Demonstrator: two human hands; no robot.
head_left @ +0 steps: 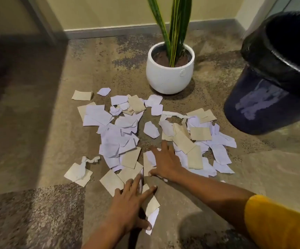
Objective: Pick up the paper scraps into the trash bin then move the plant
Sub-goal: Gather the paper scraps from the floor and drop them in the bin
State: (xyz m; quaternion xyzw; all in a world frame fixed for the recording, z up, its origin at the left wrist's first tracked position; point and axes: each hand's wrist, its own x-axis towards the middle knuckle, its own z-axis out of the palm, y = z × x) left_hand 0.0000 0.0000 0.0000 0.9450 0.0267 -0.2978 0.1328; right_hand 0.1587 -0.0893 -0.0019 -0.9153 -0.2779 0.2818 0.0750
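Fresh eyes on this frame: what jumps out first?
The paper scraps, white and tan, strewn over the floor mid-frame. Just behind them stands the plant in a white pot near the wall, with the dark trash bin at the right edge. In the foreground both hands press flat on the scraps, the left hand nearer the camera, the right hand further in, fingers spread.
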